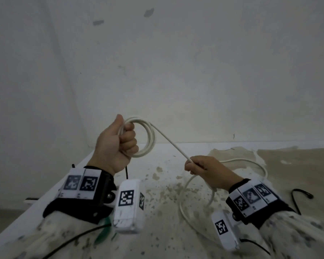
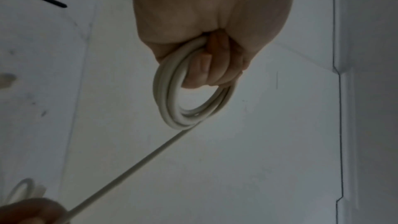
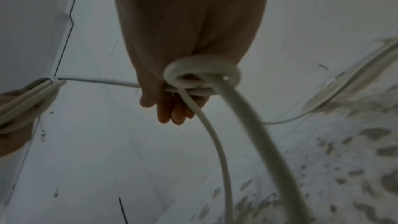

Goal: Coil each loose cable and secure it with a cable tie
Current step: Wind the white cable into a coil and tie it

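**White cable half coiled, held in both hands**

Stained white tabletop (image 1: 163, 217) below. Thick white round cable (image 1: 150, 139): coil at 10 o'clock, slack looping at 4 o'clock. Left hand (image 1: 116, 144) clenches coil. Right hand (image 1: 209, 171) grasps taut strand. Thin black cable tie (image 1: 297, 197), 3 o'clock.

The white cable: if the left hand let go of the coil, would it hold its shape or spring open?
Probably springs open: the white cable keeps its loops only inside the left hand, with no tie visible. It looks semi-stiff: the span to the right hand runs straight, and the slack on the table lies in broad curves.
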